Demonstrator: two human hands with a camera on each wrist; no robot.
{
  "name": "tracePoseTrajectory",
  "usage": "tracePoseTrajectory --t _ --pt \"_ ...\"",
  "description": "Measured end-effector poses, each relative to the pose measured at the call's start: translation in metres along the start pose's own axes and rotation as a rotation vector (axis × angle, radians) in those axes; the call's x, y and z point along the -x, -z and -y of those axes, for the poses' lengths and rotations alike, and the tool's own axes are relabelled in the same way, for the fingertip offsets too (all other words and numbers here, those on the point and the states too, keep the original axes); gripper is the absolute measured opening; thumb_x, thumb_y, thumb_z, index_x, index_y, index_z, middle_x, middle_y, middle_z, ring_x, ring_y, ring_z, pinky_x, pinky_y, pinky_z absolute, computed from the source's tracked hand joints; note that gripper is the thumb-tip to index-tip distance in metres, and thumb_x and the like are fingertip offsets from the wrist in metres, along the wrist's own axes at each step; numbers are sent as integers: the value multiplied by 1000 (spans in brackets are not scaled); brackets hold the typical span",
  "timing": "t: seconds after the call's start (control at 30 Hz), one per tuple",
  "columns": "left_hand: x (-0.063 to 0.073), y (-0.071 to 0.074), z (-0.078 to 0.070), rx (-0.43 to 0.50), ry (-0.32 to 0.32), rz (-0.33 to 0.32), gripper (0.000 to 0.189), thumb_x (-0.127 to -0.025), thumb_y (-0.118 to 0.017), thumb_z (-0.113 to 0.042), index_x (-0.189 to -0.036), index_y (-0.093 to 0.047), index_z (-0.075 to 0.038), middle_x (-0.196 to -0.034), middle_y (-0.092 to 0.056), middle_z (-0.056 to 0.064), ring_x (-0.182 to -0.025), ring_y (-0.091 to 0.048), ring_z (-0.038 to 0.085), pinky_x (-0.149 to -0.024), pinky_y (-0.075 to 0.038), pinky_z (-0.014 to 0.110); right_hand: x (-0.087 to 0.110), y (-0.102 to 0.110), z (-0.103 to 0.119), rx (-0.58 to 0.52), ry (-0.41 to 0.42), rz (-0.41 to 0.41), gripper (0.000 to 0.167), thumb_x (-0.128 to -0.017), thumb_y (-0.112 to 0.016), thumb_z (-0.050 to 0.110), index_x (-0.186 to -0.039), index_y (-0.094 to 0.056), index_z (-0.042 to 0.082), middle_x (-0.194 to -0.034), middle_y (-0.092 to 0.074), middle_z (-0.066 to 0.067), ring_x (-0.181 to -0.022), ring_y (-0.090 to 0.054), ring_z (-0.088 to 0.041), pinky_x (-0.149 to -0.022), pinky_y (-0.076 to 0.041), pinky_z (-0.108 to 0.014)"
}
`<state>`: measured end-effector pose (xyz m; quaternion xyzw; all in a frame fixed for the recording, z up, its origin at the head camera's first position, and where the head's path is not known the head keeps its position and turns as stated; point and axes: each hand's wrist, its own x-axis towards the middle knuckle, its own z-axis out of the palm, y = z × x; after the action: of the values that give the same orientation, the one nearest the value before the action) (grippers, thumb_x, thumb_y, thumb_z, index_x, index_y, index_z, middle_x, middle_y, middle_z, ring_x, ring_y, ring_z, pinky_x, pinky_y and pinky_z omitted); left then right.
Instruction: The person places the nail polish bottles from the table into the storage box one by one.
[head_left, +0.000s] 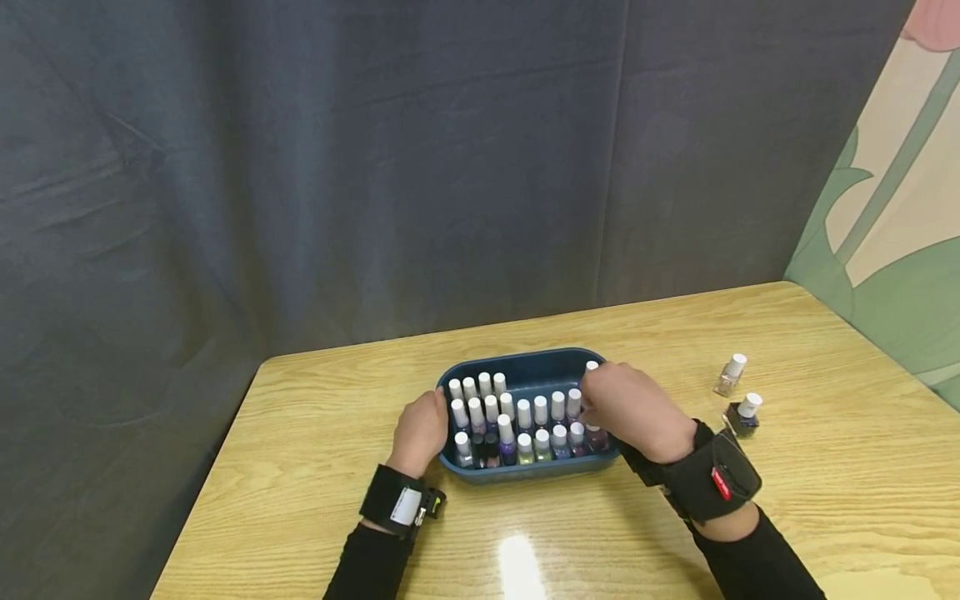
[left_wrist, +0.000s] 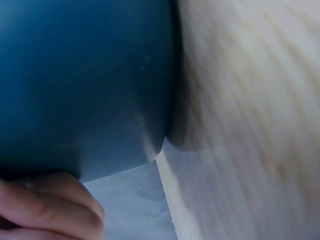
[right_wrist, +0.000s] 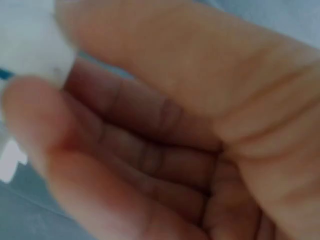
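A dark blue oval container [head_left: 517, 473] stands on the table with rows of nail polish bottles, most with white caps and two with black caps. My left hand [head_left: 420, 429] grips the container's left end, its fingers curled at the rim; in the left wrist view the fingers [left_wrist: 55, 207] lie against the blue wall. Over the container's right end is my right hand [head_left: 637, 408]. In the right wrist view its thumb and forefinger pinch the white cap [right_wrist: 32, 42] of a nail polish bottle. The glass part of that bottle is hidden.
To the right on the wooden table [head_left: 322, 433], a clear nail polish bottle [head_left: 730, 377] lies tilted near a dark one [head_left: 742, 417], both white-capped. A dark curtain [head_left: 450, 167] hangs behind the table. Patterned fabric [head_left: 892, 275] hangs at the right.
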<state>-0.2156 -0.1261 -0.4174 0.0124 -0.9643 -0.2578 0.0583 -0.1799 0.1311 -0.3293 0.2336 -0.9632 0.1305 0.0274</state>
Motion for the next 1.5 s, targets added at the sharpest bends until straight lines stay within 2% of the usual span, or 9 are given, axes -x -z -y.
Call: tracePoseTrajectory --t 0.27,0.47,0.73,0.83,0.97,1.1,1.3,1.37,1.5 --pt "0 0 -2 4 7 7 46 -101 -29 -25 -88 -63 3 -84 -66 20 -79 -64 34 -62 -49 42 -6 -10 0 -20 -21 45 16 -71 -76 5 -63 -62 8 -55 -46 4 -51 -39 -10 -49 -32 -22" --pt "0 0 -2 2 12 13 46 -101 -29 -26 -89 -63 3 -86 -66 21 -81 -64 35 -62 -49 43 -9 -15 -2 -28 -31 49 20 -73 -68 -3 -58 -58 8 -54 -41 3 -50 -37 -10 -47 -30 -21" --pt "0 -1 -3 1 8 14 45 -101 -30 -25 -88 -63 3 -84 -65 20 -79 -65 34 -60 -49 42 -5 -3 -14 -57 -20 53 24 -77 -65 0 -57 -57 9 -53 -39 5 -48 -34 -8 -47 -28 -21" --pt "-1 -2 -2 0 5 14 45 -101 -30 -25 -88 -63 3 -84 -65 20 -79 -65 34 -60 -48 42 2 12 -28 -65 -54 50 21 -79 -66 4 -59 -60 10 -54 -45 6 -48 -39 -7 -47 -31 -22" --pt "-1 -3 -1 -2 4 10 45 -101 -29 -25 -88 -63 3 -86 -66 21 -81 -64 35 -62 -49 44 17 35 -59 -80 -182 50 14 -82 -65 12 -69 -66 8 -60 -57 3 -52 -49 -9 -50 -38 -25" --pt "-1 -1 0 -9 0 6 46 -101 -29 -25 -89 -63 3 -87 -66 21 -82 -64 36 -65 -49 45 37 49 -98 -114 -290 50 17 -83 -63 17 -70 -68 8 -61 -61 3 -55 -53 -10 -51 -37 -27" --pt "0 0 2 -11 -8 2 46 -101 -30 -25 -88 -63 4 -84 -65 21 -79 -64 36 -63 -48 44 57 52 -145 -159 -430 135 27 -82 -62 28 -73 -70 3 -65 -64 1 -57 -48 -13 -52 -34 -27" --pt "0 1 2 -13 -12 2 45 -100 -30 -24 -87 -63 4 -83 -65 21 -79 -64 36 -62 -48 44 60 50 -155 -179 -477 177 30 -81 -63 31 -72 -69 2 -65 -62 1 -59 -46 -14 -53 -35 -28" --pt "1 1 1 -7 -10 1 46 -100 -30 -24 -87 -63 4 -83 -65 21 -79 -64 36 -62 -48 44 61 44 -166 -214 -525 247 33 -79 -65 34 -74 -68 2 -68 -62 -2 -65 -53 -17 -55 -41 -30"
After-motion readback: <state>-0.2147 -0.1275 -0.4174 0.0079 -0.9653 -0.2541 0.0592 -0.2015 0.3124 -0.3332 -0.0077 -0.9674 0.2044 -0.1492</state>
